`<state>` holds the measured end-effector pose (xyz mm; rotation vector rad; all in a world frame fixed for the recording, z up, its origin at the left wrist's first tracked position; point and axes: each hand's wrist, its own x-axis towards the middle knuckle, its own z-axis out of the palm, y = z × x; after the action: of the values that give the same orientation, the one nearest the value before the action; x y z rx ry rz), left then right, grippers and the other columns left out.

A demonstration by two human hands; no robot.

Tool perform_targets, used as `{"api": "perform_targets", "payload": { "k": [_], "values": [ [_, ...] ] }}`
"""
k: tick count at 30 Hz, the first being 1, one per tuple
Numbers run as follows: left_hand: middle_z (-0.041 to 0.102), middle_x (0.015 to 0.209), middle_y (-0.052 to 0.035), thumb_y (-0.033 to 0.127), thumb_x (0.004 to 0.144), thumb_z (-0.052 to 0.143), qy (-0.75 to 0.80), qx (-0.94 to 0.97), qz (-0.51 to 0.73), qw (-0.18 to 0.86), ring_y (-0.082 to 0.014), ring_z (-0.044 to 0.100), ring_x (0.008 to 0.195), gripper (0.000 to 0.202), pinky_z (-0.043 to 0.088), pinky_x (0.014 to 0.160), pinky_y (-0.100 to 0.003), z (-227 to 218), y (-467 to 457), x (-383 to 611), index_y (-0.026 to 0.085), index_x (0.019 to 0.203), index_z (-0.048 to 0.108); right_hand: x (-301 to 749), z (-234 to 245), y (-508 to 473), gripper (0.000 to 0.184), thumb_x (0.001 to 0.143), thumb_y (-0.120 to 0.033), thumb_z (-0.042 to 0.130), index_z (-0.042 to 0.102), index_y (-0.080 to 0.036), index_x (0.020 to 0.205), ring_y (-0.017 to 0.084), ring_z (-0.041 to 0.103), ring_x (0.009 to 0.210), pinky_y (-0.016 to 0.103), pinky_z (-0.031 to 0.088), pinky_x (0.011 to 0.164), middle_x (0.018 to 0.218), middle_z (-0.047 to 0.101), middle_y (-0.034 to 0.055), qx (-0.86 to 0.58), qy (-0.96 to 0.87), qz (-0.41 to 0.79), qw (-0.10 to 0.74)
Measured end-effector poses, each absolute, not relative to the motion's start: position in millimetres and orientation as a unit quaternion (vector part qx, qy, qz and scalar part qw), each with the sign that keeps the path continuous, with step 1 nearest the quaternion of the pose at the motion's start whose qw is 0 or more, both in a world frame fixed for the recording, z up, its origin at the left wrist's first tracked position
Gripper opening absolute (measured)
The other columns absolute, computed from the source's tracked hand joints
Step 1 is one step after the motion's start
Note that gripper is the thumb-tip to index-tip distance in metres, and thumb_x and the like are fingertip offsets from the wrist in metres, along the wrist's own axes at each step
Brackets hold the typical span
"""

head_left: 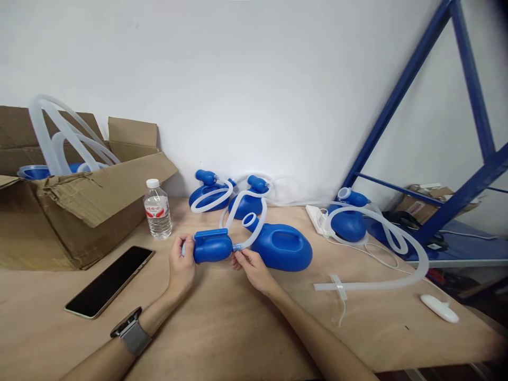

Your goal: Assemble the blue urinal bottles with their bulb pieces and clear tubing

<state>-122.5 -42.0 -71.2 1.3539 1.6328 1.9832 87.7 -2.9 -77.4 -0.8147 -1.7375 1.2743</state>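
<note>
Two hands: left hand (181, 264) curled closed around a blue plastic end piece (212, 246); right hand (254, 270) pinched almost shut on the narrow joint (237, 247) at that piece's tip.
Held piece: low over the table (246, 333), just before a blue plastic bottle (281, 246), with a clear tube (254, 222) looping up from the joint.
Risk: an angled pull could kink the tube or slip it off the joint; a loose grip could let the piece drop against the bottle.
Cardboard box (67, 227): flaps open, holding coiled clear tubes (51, 137) and a blue dish (34, 172).
Nearby: capped water bottle (157, 209), phone (109, 282), two more blue bottles (208, 197) (246, 205).
</note>
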Motion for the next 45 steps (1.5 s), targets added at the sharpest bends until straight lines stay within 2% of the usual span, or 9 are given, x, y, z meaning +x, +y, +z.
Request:
{"api": "perform_targets", "payload": {
  "k": [6, 12, 16, 20, 25, 30, 32, 35, 45],
  "values": [
    [0.061, 0.100, -0.0060, 0.049, 0.101, 0.044, 0.418, 0.617, 0.664, -0.061, -0.0228, 0.063, 0.089, 0.031, 0.053, 0.078, -0.038, -82.4, -42.3, -129.4, 0.021, 0.112, 0.053, 94.6, -69.7, 0.6, 0.055, 0.092, -0.074, 0.055, 0.064, -0.019, 0.087, 0.018, 0.065, 0.070, 0.030, 0.051, 0.066, 0.080, 0.069, 0.0036, -0.315, -0.677, 0.506, 0.432],
    [0.061, 0.111, -0.0091, 0.039, 0.083, 0.078, 0.349, 0.723, 0.561, -0.205, -0.0259, 0.067, 0.096, 0.060, 0.058, 0.081, -0.040, -82.8, -47.3, -129.8, 0.024, 0.129, 0.045, 102.3, -64.0, 3.9, 0.054, 0.089, -0.074, 0.060, 0.062, -0.020, 0.096, 0.019, 0.068, 0.069, 0.030, 0.055, 0.064, 0.080, 0.071, 0.0032, -0.288, -0.629, 0.550, 0.467],
    [0.058, 0.116, -0.0097, 0.035, 0.087, 0.076, 0.356, 0.725, 0.534, -0.251, -0.0257, 0.067, 0.100, 0.054, 0.060, 0.083, -0.039, -86.1, -47.3, -126.5, 0.026, 0.130, 0.044, 98.8, -61.1, -0.8, 0.057, 0.095, -0.068, 0.055, 0.057, -0.022, 0.128, 0.020, 0.071, 0.073, 0.032, 0.056, 0.065, 0.091, 0.073, 0.0060, -0.295, -0.629, 0.555, 0.457],
    [0.053, 0.121, -0.0119, 0.034, 0.089, 0.074, 0.422, 0.665, 0.570, -0.236, -0.0272, 0.064, 0.105, 0.053, 0.057, 0.090, -0.044, -86.6, -38.8, -130.3, 0.025, 0.129, 0.040, 112.1, -34.1, -14.5, 0.065, 0.100, -0.046, 0.057, 0.035, -0.025, 0.158, 0.020, 0.071, 0.098, 0.034, 0.057, 0.083, 0.115, 0.070, 0.0086, -0.306, -0.729, 0.443, 0.423],
    [0.052, 0.124, -0.0152, 0.041, 0.091, 0.069, 0.502, 0.594, 0.598, -0.195, -0.0318, 0.056, 0.116, 0.055, 0.050, 0.100, -0.051, -76.3, -29.3, -138.2, 0.020, 0.131, 0.039, 197.9, -16.8, -37.8, 0.035, 0.101, -0.044, 0.055, 0.068, -0.027, 0.129, 0.027, 0.062, 0.123, 0.044, 0.048, 0.108, 0.130, 0.066, 0.0106, -0.413, -0.780, 0.185, 0.432],
    [0.056, 0.122, -0.0166, 0.045, 0.091, 0.063, 0.563, 0.594, 0.564, -0.112, -0.0343, 0.059, 0.114, 0.051, 0.051, 0.099, -0.051, -78.3, -22.4, -144.4, 0.016, 0.129, 0.046, 315.5, -76.4, -51.7, 0.055, 0.096, -0.057, 0.044, 0.066, -0.022, 0.133, 0.040, 0.056, 0.130, 0.066, 0.039, 0.111, 0.133, 0.066, 0.0171, -0.627, -0.708, -0.020, 0.325],
    [0.060, 0.121, -0.0161, 0.048, 0.089, 0.063, 0.587, 0.619, 0.518, -0.064, -0.0355, 0.062, 0.112, 0.051, 0.052, 0.097, -0.051, -82.8, -19.6, -145.7, 0.017, 0.128, 0.049, 344.4, -98.3, -56.2, 0.059, 0.093, -0.059, 0.045, 0.064, -0.023, 0.136, 0.043, 0.056, 0.131, 0.072, 0.037, 0.111, 0.133, 0.068, 0.0161, -0.661, -0.703, -0.030, 0.260],
    [0.065, 0.122, -0.0151, 0.050, 0.090, 0.061, 0.608, 0.651, 0.453, -0.009, -0.0361, 0.065, 0.111, 0.050, 0.054, 0.094, -0.050, -88.0, -17.4, -145.0, 0.019, 0.127, 0.052, 360.1, -104.7, -61.7, 0.058, 0.095, -0.057, 0.042, 0.061, -0.026, 0.139, 0.037, 0.065, 0.121, 0.063, 0.047, 0.106, 0.127, 0.073, 0.0130, -0.654, -0.719, 0.001, 0.234],
    [0.053, 0.139, -0.0259, 0.044, 0.094, 0.054, 0.603, 0.680, 0.413, -0.060, -0.0419, 0.054, 0.127, 0.066, 0.047, 0.104, -0.060, -97.1, -14.9, -136.6, 0.008, 0.147, 0.041, 261.3, 7.5, -73.8, 0.050, 0.097, -0.058, 0.056, 0.066, -0.025, 0.134, 0.033, 0.063, 0.129, 0.047, 0.052, 0.109, 0.138, 0.068, 0.0119, -0.507, -0.700, 0.132, 0.486]
  ]
}}
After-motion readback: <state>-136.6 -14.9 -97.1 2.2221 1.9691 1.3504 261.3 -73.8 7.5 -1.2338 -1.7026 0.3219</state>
